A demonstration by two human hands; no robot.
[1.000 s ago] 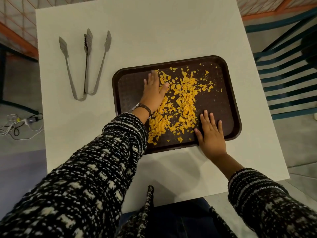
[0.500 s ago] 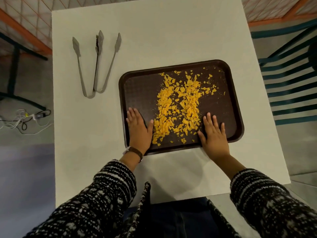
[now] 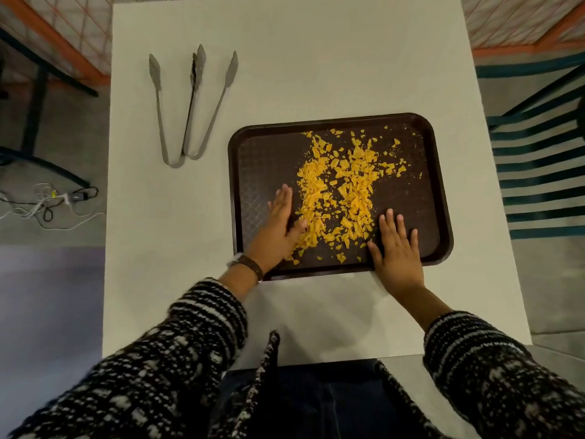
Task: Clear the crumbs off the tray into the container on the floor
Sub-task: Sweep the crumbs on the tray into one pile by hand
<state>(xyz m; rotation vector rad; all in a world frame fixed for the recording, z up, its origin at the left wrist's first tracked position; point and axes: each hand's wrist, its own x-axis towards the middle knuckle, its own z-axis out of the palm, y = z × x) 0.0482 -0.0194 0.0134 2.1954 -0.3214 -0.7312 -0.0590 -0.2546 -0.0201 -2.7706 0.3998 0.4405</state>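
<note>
A dark brown tray [image 3: 433,185] lies on the white table, right of centre. Orange-yellow crumbs [image 3: 340,188] are heaped in its middle, with several strays toward the far rim. My left hand [image 3: 278,228] rests on the tray's left half, turned on its edge, fingers straight, its thumb side touching the left flank of the crumb pile. My right hand [image 3: 397,248] lies flat on the tray's near right part, fingers spread, just right of the pile and over the near rim. Neither hand holds anything. No container is in view.
Two metal tongs [image 3: 190,103] lie on the white table [image 3: 316,52] to the far left of the tray. A slatted chair [image 3: 544,160] stands to the right. Cables [image 3: 47,201] lie on the floor to the left, beside a dark table base.
My left hand drew back from the far part of the tray to the near left, then shifted right against the crumb pile. The right hand stayed put.
</note>
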